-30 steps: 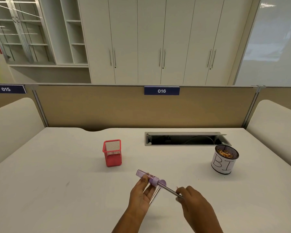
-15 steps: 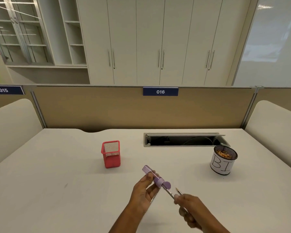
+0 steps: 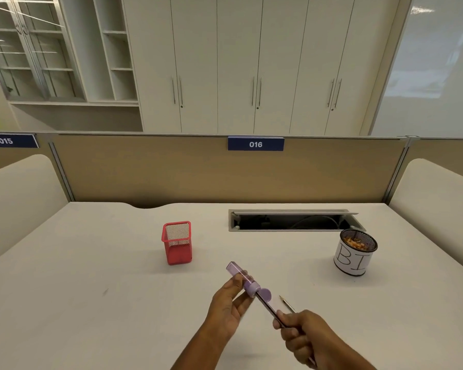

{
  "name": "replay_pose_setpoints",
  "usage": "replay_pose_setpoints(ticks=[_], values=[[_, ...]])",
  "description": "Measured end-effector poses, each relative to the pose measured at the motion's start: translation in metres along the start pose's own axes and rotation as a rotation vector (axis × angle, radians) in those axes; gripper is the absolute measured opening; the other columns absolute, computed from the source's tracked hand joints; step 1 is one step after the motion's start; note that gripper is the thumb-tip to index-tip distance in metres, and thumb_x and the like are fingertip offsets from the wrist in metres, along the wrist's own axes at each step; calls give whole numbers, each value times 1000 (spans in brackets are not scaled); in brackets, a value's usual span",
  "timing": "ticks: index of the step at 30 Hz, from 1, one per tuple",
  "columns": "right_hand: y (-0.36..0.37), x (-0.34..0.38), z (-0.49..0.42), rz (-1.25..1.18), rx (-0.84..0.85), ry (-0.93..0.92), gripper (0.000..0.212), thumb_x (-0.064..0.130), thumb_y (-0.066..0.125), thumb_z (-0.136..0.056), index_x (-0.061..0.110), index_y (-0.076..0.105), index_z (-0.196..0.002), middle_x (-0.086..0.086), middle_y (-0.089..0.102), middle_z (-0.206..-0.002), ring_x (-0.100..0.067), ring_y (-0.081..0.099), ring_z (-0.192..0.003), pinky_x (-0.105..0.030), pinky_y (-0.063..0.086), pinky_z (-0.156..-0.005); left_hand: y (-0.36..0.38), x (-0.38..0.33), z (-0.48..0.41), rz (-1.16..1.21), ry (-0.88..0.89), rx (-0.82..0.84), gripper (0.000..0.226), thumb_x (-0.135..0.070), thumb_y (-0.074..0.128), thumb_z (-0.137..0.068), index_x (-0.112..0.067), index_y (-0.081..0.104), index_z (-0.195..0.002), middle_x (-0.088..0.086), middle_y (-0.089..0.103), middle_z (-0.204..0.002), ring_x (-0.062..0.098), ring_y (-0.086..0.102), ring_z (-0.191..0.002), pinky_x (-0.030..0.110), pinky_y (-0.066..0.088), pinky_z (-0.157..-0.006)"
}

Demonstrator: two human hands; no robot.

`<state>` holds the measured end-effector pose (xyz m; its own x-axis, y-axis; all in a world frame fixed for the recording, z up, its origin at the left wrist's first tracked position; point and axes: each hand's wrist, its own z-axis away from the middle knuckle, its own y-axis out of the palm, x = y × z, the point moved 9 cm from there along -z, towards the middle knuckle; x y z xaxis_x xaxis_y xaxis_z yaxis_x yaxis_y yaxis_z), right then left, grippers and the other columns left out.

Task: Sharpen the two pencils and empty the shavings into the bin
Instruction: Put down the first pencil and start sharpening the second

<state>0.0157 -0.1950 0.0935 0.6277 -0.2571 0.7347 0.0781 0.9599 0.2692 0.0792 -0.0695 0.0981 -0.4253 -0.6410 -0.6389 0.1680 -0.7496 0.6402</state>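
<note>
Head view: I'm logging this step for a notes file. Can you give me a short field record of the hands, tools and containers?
left hand: grips purple sharpener, tilted above desk
right hand: grips pencil, its tip inside the sharpener
second pencil: pointed tip shows beside right hand; held or lying, cannot tell
bin: far right, upright, shavings inside
red mesh holder: upright, left of the sharpener

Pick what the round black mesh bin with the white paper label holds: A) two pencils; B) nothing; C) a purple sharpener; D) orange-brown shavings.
D: orange-brown shavings show inside the round black mesh bin, just below its rim.
</note>
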Motion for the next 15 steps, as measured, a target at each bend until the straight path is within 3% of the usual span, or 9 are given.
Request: replay_pose_setpoints(ticks=[2, 5, 9, 11, 12, 14, 15], values=[[3, -9, 3, -71, 59, 100, 23, 14, 56, -81, 3, 55, -61, 1, 32, -38, -5, 20, -24, -8, 12, -27, -1, 1, 1, -7, -11, 4, 17, -6, 52, -90, 3, 64, -83, 13, 70, -68, 22, 70, -55, 29, 59, -53], [-6, -2, 2, 146, -42, -4, 28, 24, 51, -92, 5, 57, -73, -2, 42, -42, -7, 27, -27, -12, 17, -30, -3, 5, 1, 15, -19, -6, 16, -5, 53, -90, 3, 64, -82, 15, 70, -69, 24, 70, -55, 30, 59, -51], [-12, 29, 15, 730, -278, -489, 19, 30, 67, -81, 25, 50, -73, 6, 57, -61, -3, 50, -44, -13, 35, -49, -6, 11, 1, 68, -20, -30, 12, -4, 52, -90, 3, 62, -87, 15, 70, -69, 24, 70, -52, 29, 58, -49], [-9, 38, 27, 1170, -469, -772, 20, 31, 54, -86, 27, 41, -71, 11, 53, -61, -1, 53, -58, -8, 33, -47, -6, 14, 1, 88, -20, -41, 12, -3, 51, -90, 3, 61, -88, 16, 68, -77, 23, 70, -52, 29, 58, -47], [-4, 44, 35, 1282, -561, -896, 20, 32, 42, -91, 26, 39, -72, 11, 53, -56, -6, 52, -53, -10, 32, -41, -5, 15, 1, 97, -19, -37, 12, -3, 51, -90, 3, 60, -88, 17, 69, -76, 24, 70, -52, 29, 58, -47], [4, 47, 34, 1363, -617, -1021, 43, 32, 18, -99, 25, 47, -68, 5, 52, -45, -8, 45, -33, -18, 25, -29, -2, 16, 3, 107, -17, -25, 13, -4, 51, -91, 3, 61, -86, 15, 71, -67, 23, 70, -52, 28, 57, -46], [7, 45, 35, 1403, -635, -1058, 51, 33, 18, -99, 27, 52, -62, 4, 50, -40, -9, 43, -30, -17, 17, -28, -1, 15, 4, 103, -14, -21, 13, -4, 51, -91, 2, 61, -86, 14, 71, -67, 23, 70, -52, 27, 57, -46]])
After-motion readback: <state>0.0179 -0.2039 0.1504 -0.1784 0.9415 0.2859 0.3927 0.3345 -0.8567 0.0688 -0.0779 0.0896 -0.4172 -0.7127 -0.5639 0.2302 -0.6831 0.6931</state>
